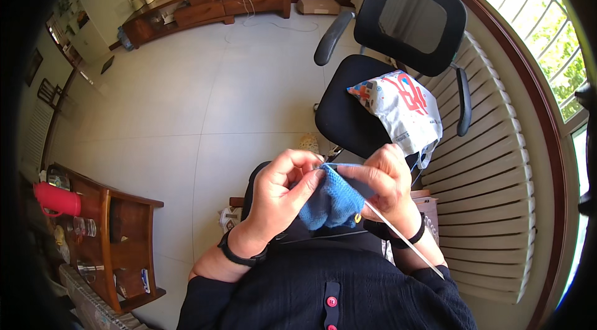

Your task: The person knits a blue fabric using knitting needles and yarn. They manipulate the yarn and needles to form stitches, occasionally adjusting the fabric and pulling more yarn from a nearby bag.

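Note:
Blue knitted fabric (333, 199) hangs between my two hands above my lap. My left hand (289, 185) pinches its top edge, where the stitches meet the needle tips. A long pale knitting needle (406, 239) slants from my right hand (385, 181) down towards my right sleeve. Blue yarn (347, 164) runs taut from the top of the knitting to my right index finger, which is extended. A small yellow stitch marker (357, 218) sits at the fabric's lower right edge. The other needle is mostly hidden by my left hand.
A black office chair (345, 97) stands ahead with a white printed bag (408, 106) on its seat. A radiator (485, 181) lines the right wall. At the left is a wooden table (107, 237) holding a red jug (58, 198). A wooden TV cabinet (200, 10) stands far off.

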Available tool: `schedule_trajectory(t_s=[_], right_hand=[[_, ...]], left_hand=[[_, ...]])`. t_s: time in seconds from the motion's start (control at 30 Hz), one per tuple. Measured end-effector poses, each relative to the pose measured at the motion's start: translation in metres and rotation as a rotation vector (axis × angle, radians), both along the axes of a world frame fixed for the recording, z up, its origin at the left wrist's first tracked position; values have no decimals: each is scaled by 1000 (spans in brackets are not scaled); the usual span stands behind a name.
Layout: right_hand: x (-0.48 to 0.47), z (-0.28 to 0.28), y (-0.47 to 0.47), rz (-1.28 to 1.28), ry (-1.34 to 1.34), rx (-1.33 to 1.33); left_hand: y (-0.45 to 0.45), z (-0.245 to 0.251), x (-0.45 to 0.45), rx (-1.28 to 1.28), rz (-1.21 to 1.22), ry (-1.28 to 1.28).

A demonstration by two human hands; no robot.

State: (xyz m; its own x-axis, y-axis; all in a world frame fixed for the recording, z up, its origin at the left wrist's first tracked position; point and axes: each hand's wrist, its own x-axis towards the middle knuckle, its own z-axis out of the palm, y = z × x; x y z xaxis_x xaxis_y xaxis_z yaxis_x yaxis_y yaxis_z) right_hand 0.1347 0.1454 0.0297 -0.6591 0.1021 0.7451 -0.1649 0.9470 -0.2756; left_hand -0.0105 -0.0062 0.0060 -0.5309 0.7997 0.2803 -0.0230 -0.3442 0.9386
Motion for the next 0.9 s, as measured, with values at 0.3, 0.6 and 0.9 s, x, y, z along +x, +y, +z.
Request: schedule_trajectory(t_s=[0.3, 0.6, 0.9], right_hand=[[8, -8, 0, 156, 25, -74], [14, -8, -8, -67, -20, -30], [22, -10, -17, -10, -77, 16]], left_hand=[[-3, 13, -2, 8, -36, 83], [-5, 12, 4, -26, -109, 54], [-6, 8, 2, -25, -79, 0]])
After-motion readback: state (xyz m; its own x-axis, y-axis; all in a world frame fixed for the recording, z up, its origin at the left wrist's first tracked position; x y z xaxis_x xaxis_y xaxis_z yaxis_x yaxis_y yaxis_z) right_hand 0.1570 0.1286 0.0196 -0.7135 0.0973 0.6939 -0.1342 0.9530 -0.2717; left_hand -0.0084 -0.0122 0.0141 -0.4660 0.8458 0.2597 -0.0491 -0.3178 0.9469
